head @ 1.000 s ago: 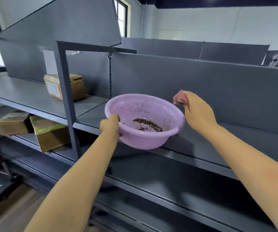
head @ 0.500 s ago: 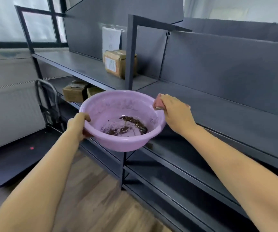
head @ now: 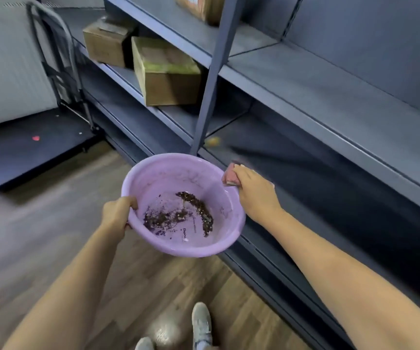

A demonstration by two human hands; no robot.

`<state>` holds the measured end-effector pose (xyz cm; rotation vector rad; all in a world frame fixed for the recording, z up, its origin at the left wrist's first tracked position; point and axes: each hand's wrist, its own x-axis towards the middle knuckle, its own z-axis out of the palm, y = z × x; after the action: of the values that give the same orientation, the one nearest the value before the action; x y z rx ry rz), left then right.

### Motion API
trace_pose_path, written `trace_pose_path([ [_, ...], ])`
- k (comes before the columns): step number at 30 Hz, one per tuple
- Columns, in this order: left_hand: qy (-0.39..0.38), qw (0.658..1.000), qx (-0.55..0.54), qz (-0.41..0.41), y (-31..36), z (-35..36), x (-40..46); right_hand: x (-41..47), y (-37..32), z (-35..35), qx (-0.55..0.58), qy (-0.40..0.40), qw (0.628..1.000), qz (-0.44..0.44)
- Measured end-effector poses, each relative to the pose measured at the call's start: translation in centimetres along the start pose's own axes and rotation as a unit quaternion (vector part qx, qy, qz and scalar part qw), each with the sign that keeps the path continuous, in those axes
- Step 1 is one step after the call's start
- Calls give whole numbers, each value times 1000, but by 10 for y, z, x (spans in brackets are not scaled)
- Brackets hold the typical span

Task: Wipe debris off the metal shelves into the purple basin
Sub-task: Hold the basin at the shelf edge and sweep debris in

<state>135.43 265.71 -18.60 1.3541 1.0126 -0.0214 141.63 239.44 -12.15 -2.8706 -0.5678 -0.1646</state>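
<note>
Both hands hold the round, smooth purple basin [head: 183, 205] beside the grey metal shelves [head: 305, 97] — left hand [head: 116, 214] grips its rim, right hand [head: 253, 192] pinches a pink cloth [head: 231, 176] there — crumbly brown debris [head: 178, 213] lies inside.

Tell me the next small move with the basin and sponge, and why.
Probably lower the purple basin to the lower shelf's front edge. The left hand grips its rim, the right hand holds the pink sponge beside it, and a small yellowish bit lies on that shelf.
</note>
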Motion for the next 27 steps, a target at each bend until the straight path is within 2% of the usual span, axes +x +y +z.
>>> trace_pose_path([
  [5,9,999,7,-40,-47,45,28,13,49,53,48,-38,998,22],
  [11,20,997,4,-71,-65,99,42,31,120,77,150,-58,986,47],
  [15,29,996,1,-79,-62,132,54,61,176,97,138,-67,984,92],
  [22,47,995,-25,-83,-58,177,75,126,216,127,233,-43,950,202],
  [25,56,995,-15,-86,-60,186,85,146,219,152,185,-56,950,245],
  [27,57,994,-10,-87,-59,190,89,154,216,161,136,-33,966,218],
])
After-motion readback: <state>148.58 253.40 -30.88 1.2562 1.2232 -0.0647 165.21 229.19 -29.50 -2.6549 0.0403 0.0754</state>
